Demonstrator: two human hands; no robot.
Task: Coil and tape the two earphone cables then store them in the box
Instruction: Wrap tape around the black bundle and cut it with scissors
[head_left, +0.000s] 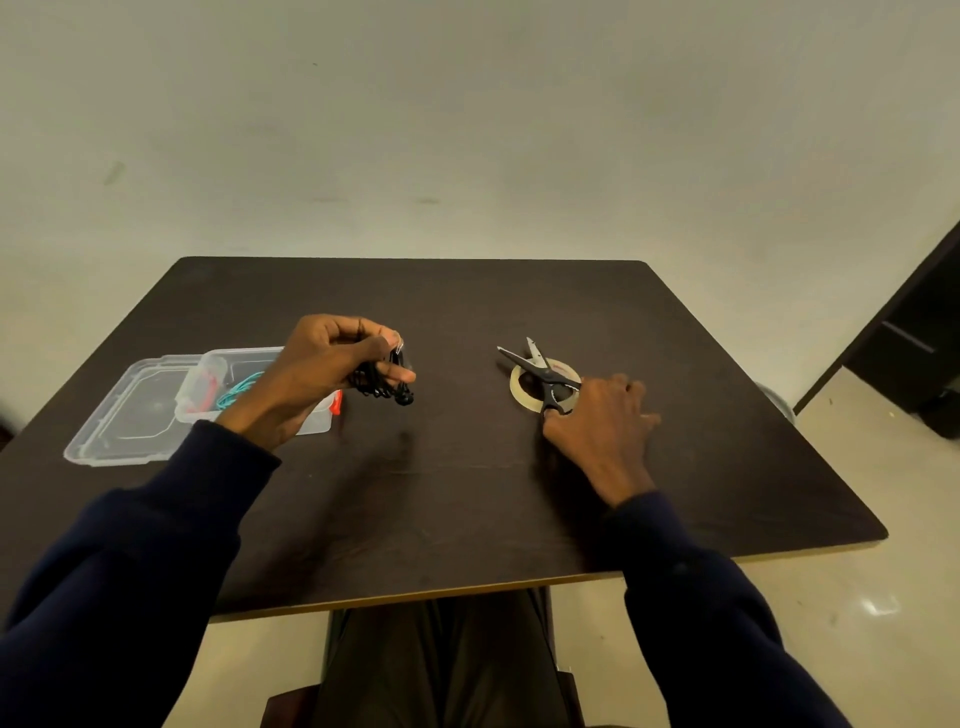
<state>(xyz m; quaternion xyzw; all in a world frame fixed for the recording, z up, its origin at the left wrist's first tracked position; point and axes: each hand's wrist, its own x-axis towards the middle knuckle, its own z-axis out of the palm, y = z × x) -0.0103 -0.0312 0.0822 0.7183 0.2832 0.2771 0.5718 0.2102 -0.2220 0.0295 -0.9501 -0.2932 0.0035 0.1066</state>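
Above bench (467, 499) our left hand (317, 374) grips coiled black earphone cable (379, 384); right hand (597, 421) closes on scissors (540, 371) lying over tape roll (519, 387); teal cable (236, 392) in box (156, 415)

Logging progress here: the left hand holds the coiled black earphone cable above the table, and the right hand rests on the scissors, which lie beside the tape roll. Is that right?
Nearly. In the head view the scissors lie on top of the tape roll, across its ring, not beside it. The rest stands: the left hand holds the coiled black earphone cable above the table, and the right hand rests on the scissors.
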